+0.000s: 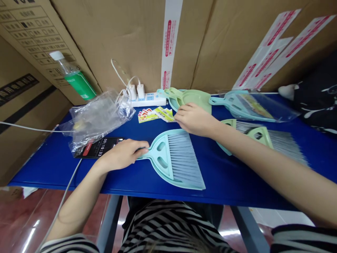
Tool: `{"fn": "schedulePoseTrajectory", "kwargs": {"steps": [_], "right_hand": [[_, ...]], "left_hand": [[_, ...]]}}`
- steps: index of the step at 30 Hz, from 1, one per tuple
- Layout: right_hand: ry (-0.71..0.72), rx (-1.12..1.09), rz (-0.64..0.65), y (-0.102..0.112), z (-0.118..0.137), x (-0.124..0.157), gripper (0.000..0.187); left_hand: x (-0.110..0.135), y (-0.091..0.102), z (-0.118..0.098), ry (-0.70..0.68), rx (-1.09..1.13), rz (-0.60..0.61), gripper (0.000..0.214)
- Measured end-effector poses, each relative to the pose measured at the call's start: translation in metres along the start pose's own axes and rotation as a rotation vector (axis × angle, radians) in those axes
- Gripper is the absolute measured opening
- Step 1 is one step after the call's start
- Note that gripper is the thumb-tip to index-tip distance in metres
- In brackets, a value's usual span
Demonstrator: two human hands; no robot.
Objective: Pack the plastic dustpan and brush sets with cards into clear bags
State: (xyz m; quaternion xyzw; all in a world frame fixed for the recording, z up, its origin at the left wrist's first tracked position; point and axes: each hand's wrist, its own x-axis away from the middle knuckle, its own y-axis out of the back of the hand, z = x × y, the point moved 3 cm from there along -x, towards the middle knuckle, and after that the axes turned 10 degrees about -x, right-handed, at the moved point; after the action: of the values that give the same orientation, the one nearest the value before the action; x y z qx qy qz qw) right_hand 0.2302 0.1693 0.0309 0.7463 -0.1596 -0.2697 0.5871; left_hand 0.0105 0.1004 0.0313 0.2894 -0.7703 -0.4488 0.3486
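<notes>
My left hand [125,153] is closed around the handle of a light blue dustpan [181,182], with a matching hand brush [181,154] of grey bristles lying in it. Both rest on the blue table, bristles pointing right. My right hand [193,119] reaches across to the yellow-green printed label cards [147,115]; its fingers are pinched at the right end of one label card [164,113]. The fingertips are partly hidden. Just behind that hand lie a green dustpan [198,98] and, under it, a light blue one.
Green and blue brushes [263,137] lie under my right forearm. A bagged blue dustpan set [244,105] is behind. Crumpled clear plastic [100,112] partly covers a phone [100,147] at left. A power strip [150,100], charging cables and a bottle [79,82] stand by the cardboard wall [137,42].
</notes>
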Motion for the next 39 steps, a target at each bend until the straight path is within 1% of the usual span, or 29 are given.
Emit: {"fn": "schedulePoseTrajectory", "kwargs": {"steps": [5,7,9,11,12,14,18,20,24,27,31,32,34,37,38,39], "right_hand": [[-0.136,-0.270,-0.106,0.026,0.002,0.034,0.026],[-0.162,-0.375,-0.161,0.038,0.007,0.049,0.027],[-0.175,-0.369,-0.225,0.045,0.016,0.063,0.027],[-0.188,-0.265,-0.287,0.047,0.026,0.073,0.026],[-0.181,-0.199,-0.309,0.046,0.031,0.077,0.025],[-0.116,-0.098,-0.340,0.042,0.044,0.080,0.026],[0.094,-0.073,-0.373,0.036,0.066,0.080,0.033],[0.148,-0.089,-0.368,0.035,0.073,0.079,0.038],[0.198,-0.105,-0.333,0.033,0.083,0.079,0.046],[0.240,-0.110,-0.306,0.029,0.091,0.081,0.045],[0.256,-0.164,-0.215,0.025,0.098,0.082,0.038],[0.257,-0.189,-0.203,0.025,0.097,0.081,0.039],[0.243,-0.229,-0.221,0.025,0.092,0.081,0.039],[0.188,-0.245,-0.232,0.023,0.077,0.080,0.032],[0.159,-0.243,-0.207,0.021,0.073,0.079,0.036],[0.129,-0.240,-0.170,0.017,0.068,0.079,0.046]], "left_hand": [[-0.001,0.000,0.001,-0.005,0.017,0.011,0.031],[-0.001,0.000,0.001,0.001,0.032,0.018,0.033],[-0.002,0.000,0.002,0.011,0.049,0.032,0.034],[-0.002,0.000,0.002,0.014,0.058,0.048,0.035],[-0.003,0.000,0.003,0.010,0.061,0.056,0.036],[-0.003,0.000,0.004,0.001,0.064,0.066,0.037],[-0.004,-0.001,0.005,0.002,0.064,0.062,0.039],[-0.004,-0.001,0.006,0.016,0.065,0.069,0.039],[-0.004,-0.001,0.005,0.038,0.068,0.074,0.038],[-0.004,-0.001,0.005,0.030,0.072,0.076,0.039],[-0.004,-0.001,0.006,0.015,0.073,0.068,0.039],[-0.003,-0.001,0.006,0.011,0.075,0.062,0.039],[-0.003,-0.001,0.007,0.001,0.081,0.052,0.039],[-0.003,-0.001,0.007,-0.002,0.091,0.032,0.039],[-0.003,-0.001,0.007,-0.003,0.092,0.028,0.039],[-0.003,0.000,0.007,-0.004,0.091,0.027,0.039]]}}
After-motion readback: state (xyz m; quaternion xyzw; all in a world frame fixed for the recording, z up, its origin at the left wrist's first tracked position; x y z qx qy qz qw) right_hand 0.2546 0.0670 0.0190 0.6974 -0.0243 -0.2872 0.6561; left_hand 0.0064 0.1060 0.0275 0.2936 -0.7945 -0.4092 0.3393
